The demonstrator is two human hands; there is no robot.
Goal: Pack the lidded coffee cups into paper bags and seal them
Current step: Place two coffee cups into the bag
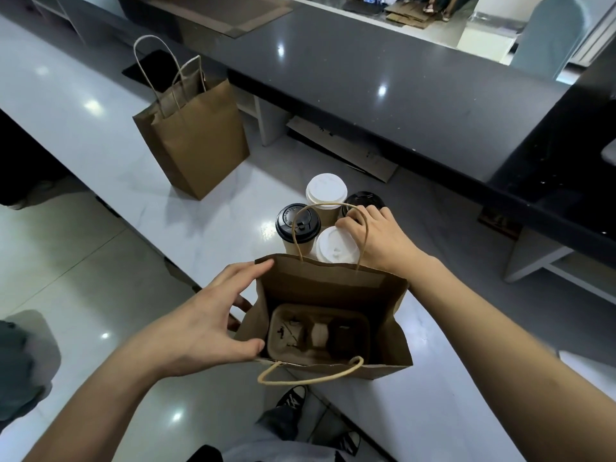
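Observation:
An open brown paper bag (380, 331) stands on the white counter (100, 135) in front of me, with a pulp cup carrier (320, 331) lying at its bottom. My left hand (206, 325) holds the bag's left wall, thumb inside the mouth. Just behind the bag stand several lidded coffee cups: two with black lids (297, 224) (361, 199) and two with white lids (326, 190) (335, 246). My right hand (376, 241) reaches over the bag's back edge and rests on the far right black-lidded cup, fingers curled around its lid.
A second brown paper bag (196, 138) with twisted handles stands farther back on the left of the counter. A dark grey counter (400, 95) runs across behind. The floor and my shoes show below the counter's near edge.

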